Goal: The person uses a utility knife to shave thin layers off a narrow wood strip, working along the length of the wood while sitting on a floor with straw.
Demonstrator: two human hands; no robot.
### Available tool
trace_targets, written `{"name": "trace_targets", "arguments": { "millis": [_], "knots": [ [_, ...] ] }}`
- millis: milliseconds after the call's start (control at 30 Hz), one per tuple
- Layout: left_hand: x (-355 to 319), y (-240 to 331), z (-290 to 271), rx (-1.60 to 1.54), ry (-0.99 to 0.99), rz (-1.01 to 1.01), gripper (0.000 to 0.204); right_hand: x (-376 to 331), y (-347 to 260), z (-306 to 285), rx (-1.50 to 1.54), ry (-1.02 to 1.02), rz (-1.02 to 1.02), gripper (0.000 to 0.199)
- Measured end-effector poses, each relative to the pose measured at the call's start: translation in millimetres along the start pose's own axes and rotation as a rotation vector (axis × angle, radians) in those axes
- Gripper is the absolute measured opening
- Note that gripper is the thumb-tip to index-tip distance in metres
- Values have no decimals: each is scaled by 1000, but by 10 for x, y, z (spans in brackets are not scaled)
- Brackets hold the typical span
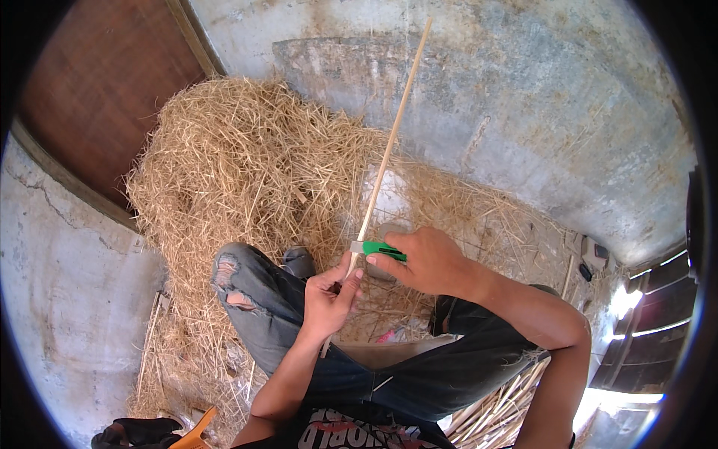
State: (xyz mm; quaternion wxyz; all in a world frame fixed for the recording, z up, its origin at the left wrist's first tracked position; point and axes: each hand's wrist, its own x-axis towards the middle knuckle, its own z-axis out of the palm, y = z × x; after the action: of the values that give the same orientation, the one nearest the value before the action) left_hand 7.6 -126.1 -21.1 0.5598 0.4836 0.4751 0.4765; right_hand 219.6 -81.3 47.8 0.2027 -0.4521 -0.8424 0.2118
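A long, thin pale wooden strip slants up and away from my lap toward the far wall. Its near part is gripped by my left hand, fingers and thumb wrapped round it; the tail end pokes out below the hand. My right hand is closed on a green-handled utility knife. The knife's short metal blade lies across the strip, touching it just beyond my left hand. How deep the blade sits in the wood cannot be seen.
A large heap of straw-like shavings lies ahead and left, against a brown door panel. A stained wall rises beyond. Several thin sticks lie beside my right leg. An orange object and dark cloth are at lower left.
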Motion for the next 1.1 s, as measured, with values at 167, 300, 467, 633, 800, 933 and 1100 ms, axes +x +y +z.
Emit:
{"name": "trace_targets", "arguments": {
  "millis": [167, 300, 467, 633, 800, 933, 1100],
  "knots": [
    [21, -127, -46, 241, 36, 204, 38, 4, -20, 13, 8, 1, 7, 48],
    [13, -118, -64, 510, 64, 308, 37, -3, 2, 43, 0, 11, 18, 50],
    [-7, -99, 17, 536, 156, 388, 39, -9, 10, 84, -22, 15, 28, 52],
    [-28, -79, 20, 547, 136, 350, 37, -21, 36, 113, -36, 14, 20, 53],
    [-29, -66, 21, 531, 131, 337, 36, -35, 26, 112, -22, 19, 6, 53],
    [-35, -70, -6, 580, 128, 386, 37, -27, 38, 159, -51, 31, 3, 52],
    [-31, 62, -34, 646, 94, 315, 44, 6, 105, 216, -121, 80, -4, 49]
  ]
}}
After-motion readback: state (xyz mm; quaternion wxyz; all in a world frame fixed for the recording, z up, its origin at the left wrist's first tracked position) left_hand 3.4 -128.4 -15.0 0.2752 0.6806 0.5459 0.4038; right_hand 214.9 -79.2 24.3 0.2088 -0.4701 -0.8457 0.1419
